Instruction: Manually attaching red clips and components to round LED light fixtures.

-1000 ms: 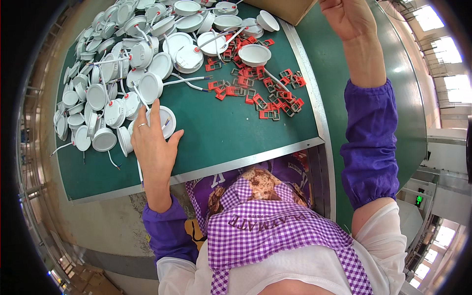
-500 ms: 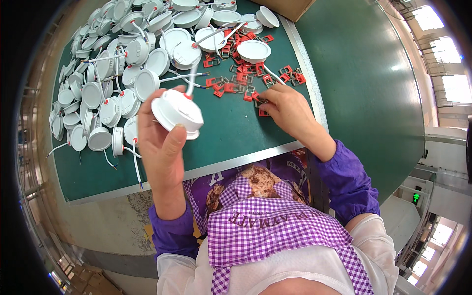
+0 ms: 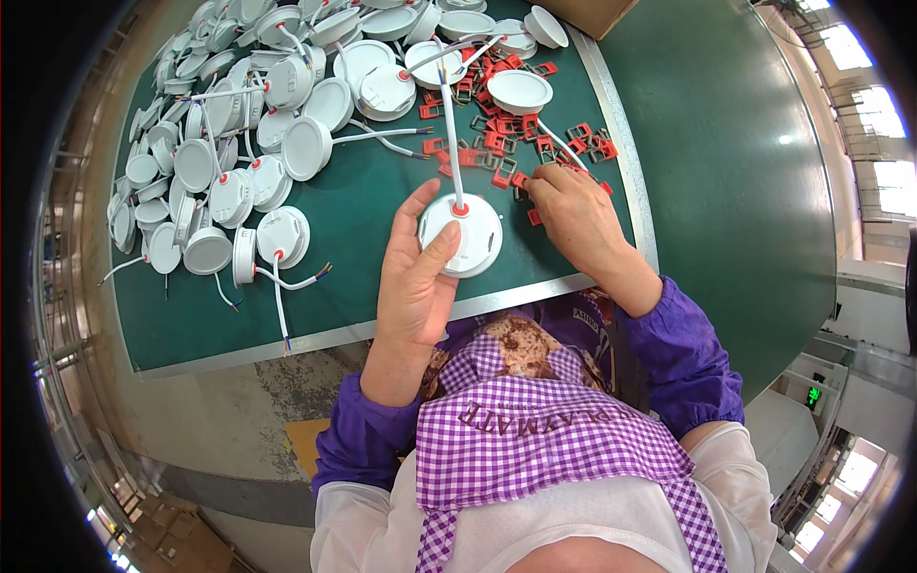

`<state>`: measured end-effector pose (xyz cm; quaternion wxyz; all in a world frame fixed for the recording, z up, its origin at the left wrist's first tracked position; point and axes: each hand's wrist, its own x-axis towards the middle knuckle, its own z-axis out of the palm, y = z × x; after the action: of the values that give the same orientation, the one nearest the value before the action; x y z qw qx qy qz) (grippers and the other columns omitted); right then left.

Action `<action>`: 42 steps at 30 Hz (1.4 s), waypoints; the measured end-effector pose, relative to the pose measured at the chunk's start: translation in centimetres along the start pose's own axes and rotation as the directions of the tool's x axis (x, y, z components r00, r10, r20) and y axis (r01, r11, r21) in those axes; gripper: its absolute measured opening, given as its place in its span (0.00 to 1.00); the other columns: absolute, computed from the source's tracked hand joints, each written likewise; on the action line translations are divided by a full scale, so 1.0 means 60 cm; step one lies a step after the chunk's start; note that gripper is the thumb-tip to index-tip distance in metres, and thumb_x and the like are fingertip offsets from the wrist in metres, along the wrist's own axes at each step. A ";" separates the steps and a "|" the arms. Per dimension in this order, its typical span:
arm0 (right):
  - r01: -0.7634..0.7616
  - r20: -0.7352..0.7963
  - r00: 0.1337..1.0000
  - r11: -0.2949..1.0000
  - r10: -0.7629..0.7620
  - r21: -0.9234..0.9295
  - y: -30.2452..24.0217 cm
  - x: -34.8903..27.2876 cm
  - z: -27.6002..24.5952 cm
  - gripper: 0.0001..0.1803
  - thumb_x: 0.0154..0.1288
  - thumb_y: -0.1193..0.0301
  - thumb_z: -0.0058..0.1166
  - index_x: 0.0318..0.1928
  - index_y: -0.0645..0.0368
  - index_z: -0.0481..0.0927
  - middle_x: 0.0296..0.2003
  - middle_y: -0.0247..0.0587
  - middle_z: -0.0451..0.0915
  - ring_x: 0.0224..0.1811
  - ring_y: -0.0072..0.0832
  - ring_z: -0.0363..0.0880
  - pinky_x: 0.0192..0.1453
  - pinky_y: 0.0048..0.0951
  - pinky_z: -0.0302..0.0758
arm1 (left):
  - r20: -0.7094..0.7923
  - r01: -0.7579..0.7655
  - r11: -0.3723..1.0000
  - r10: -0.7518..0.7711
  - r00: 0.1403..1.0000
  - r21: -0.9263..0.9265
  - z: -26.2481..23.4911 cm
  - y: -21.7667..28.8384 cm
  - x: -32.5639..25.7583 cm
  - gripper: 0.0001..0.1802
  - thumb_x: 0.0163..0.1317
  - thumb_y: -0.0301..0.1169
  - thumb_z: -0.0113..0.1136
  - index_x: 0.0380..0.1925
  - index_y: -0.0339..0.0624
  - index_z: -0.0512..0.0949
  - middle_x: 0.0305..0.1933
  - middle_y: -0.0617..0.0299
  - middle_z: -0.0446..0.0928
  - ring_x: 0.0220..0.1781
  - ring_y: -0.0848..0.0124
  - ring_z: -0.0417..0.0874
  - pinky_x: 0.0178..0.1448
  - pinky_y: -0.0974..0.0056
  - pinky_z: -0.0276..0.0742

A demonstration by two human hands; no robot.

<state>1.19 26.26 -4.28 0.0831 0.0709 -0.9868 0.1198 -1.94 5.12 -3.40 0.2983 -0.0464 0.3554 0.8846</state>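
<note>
A round white lamp [image 3: 462,235] is held tight in the left hand [image 3: 413,283], its white wire [image 3: 449,124] pointing away up the green table [image 3: 363,239]. Just right of it, small red clips [image 3: 497,143] are touched by the right hand [image 3: 573,215]; a grip cannot be seen.

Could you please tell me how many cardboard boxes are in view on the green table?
1. A brown cardboard box sits at the far edge of the green table, beyond the red clips; only its corner shows, so others may lie out of view.
</note>
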 end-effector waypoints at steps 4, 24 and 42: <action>-0.070 -0.242 0.965 0.990 0.097 0.120 -0.015 0.010 -0.013 0.06 0.58 0.78 0.54 0.37 0.62 0.77 0.34 0.42 0.79 0.39 0.38 0.80 0.43 0.36 0.75 | -0.058 -0.061 0.998 0.062 0.996 0.032 0.003 -0.009 0.005 0.23 0.64 0.23 0.58 0.58 0.39 0.66 0.57 0.55 0.74 0.59 0.64 0.77 0.64 0.55 0.74; -0.073 -0.241 0.926 0.765 0.290 0.640 -0.116 0.008 -0.027 0.08 0.60 0.75 0.60 0.40 0.64 0.78 0.24 0.47 0.80 0.26 0.38 0.82 0.28 0.33 0.75 | -0.176 -0.334 0.924 0.365 0.914 0.185 0.010 -0.024 0.010 0.15 0.59 0.19 0.65 0.41 0.38 0.70 0.44 0.60 0.77 0.46 0.74 0.79 0.53 0.68 0.75; -0.166 -0.148 0.901 0.640 0.407 0.750 -0.131 0.010 -0.028 0.04 0.61 0.79 0.58 0.36 0.65 0.77 0.25 0.47 0.81 0.27 0.30 0.84 0.30 0.27 0.76 | -0.003 -0.451 0.792 0.496 0.868 0.412 0.001 -0.028 0.009 0.16 0.59 0.19 0.64 0.44 0.37 0.69 0.46 0.58 0.75 0.46 0.75 0.78 0.47 0.70 0.78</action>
<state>2.09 19.05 -0.80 0.1787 -0.0810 -0.8322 0.5187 -1.40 6.38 -4.55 0.0498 0.0565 0.5437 0.8359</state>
